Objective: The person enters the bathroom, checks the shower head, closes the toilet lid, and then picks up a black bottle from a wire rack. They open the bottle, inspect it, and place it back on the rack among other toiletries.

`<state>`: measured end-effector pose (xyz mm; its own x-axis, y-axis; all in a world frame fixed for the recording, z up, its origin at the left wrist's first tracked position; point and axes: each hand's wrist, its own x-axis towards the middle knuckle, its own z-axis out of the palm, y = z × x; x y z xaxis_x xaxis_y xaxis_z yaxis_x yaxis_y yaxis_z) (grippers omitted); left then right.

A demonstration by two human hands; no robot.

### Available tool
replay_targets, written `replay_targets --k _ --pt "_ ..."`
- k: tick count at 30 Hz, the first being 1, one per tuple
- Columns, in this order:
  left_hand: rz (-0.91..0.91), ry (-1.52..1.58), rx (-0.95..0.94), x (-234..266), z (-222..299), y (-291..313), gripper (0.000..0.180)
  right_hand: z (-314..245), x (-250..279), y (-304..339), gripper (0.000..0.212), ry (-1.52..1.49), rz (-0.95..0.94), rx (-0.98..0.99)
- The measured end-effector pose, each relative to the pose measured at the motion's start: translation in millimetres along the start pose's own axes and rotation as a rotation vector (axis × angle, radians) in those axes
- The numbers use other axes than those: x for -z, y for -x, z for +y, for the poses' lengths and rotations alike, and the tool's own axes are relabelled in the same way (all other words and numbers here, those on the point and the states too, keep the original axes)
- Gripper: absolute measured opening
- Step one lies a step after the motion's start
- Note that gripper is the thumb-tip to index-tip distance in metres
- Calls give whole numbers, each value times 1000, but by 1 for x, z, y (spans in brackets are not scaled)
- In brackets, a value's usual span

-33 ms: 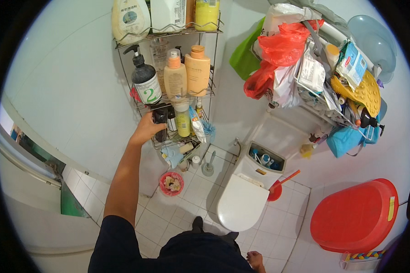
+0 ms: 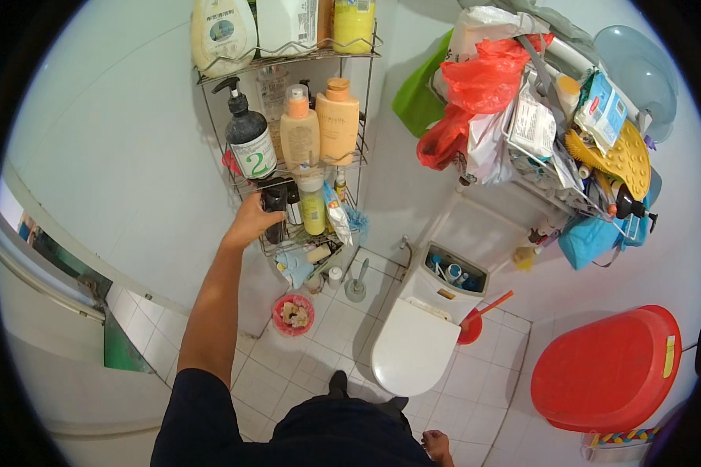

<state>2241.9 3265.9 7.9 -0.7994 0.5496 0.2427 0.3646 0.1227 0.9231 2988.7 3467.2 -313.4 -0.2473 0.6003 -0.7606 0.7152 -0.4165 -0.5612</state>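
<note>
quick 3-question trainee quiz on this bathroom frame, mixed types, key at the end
1. True or false: the left hand grips a dark bottle on the wire rack.
2. The toilet lid is: A) raised B) closed C) missing
3. What colour is the big tub on the floor at right?

Key: 1 true; 2 B; 3 red. The right hand shows only at the lower edge, holding nothing visible.
</note>
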Motion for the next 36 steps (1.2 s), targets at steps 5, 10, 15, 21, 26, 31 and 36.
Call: replay_targets --k 5,10,15,21,26,31,36 --pt "15 24 -21 -2 -6 0 57 -2 3 -1 20 58 9 7" --pt "18 -68 -76 1 -17 0 56 -12 8 0 20 85 7 6" --pt "75 133 7 -14 -4 -6 52 -16 8 -2 19 21 -7 10" --pt "140 145 -149 -22 -9 -7 52 -37 6 0 17 77 14 17" --pt "119 154 -95 -23 -12 -10 51 -38 13 -6 18 139 29 -9" --pt "131 286 -171 -24 -15 -6 41 -37 14 -10 20 121 22 -24" --pt "158 225 -80 -19 -17 -9 30 -39 13 -5 19 147 25 17"
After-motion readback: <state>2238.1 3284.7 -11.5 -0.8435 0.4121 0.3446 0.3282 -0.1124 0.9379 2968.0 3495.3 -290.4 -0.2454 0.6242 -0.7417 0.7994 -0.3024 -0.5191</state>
